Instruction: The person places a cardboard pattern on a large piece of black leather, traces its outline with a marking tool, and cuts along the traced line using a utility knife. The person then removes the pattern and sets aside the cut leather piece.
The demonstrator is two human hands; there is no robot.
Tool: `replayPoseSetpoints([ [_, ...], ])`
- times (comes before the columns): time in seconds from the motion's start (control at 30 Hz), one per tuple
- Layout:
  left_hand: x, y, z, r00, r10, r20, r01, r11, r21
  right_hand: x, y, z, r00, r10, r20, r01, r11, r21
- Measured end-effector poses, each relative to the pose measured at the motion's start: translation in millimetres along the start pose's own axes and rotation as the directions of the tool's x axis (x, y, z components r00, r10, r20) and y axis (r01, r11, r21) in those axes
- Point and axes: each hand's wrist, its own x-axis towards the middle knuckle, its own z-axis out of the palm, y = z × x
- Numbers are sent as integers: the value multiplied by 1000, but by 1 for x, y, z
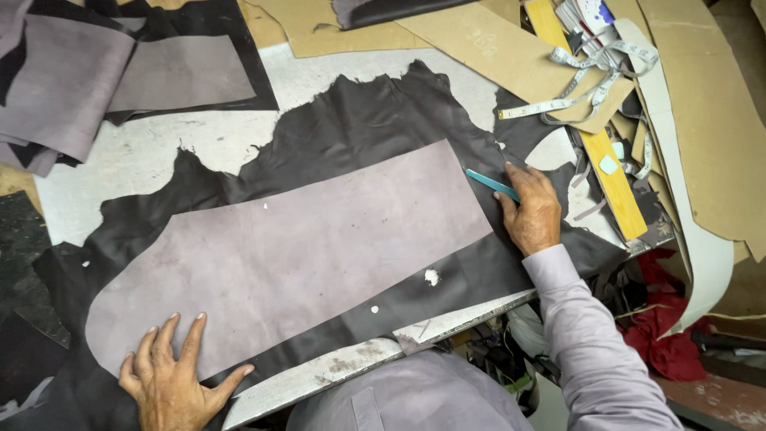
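Here, the grey pattern piece (295, 247) lies flat on a dark sheet of leather (359, 128), and the leather is spread over a pale, scuffed worktable (128, 156) whose near edge runs in front of your body. Your left hand (171, 379) is spread wide, fingers fanned and palm down, pressing on the rounded near-left end of the pattern piece; it grips nothing. The long straight body of the piece stretches away from that hand toward your right.

Your right hand (531, 211) rests on the leather just past the pattern's far-right end, fingers curled around a slim teal marker (491, 183). The marker's tip points up and to the left of your knuckles, just beside the pattern's upper right corner; whether it touches the leather cannot be told.

Beyond your right hand, on the far side, a white measuring tape (594, 68) lies coiled over tan cardboard patterns (495, 48), with a yellow wooden ruler (614, 179) just to the right of your wrist. A red cloth (670, 335) sits low to the right of your sleeve. Far across from your left hand, more grey and black cut pieces (96, 76) are stacked at the table's corner.
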Motion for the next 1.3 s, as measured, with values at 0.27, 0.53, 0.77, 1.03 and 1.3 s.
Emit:
replayPoseSetpoints([
  [0.27, -1, 1, 0, 996, 3, -90, -8, 998, -55, 32, 55, -1, 995, -99, -21, 98, 995, -24],
  [0.53, 12, 13, -5, 993, -32, 114, -39, 822, 569, 24, 56, 17, 888, 460, 24, -457, 887, -66],
  [0.77, 11, 10, 4, 984, 104, -145, -95, 993, 68, 17, 50, 30, 975, 218, -36, -221, 963, -155],
  [1.03, 19, 9, 1, 991, 28, 133, -109, 751, 651, 17, 66, 27, 962, 258, 94, -230, 944, -237],
  [1.3, 16, 17, -1, 996, 2, 94, -64, 750, 659, 19, 77, 30, 977, 213, 25, -199, 945, -259],
])
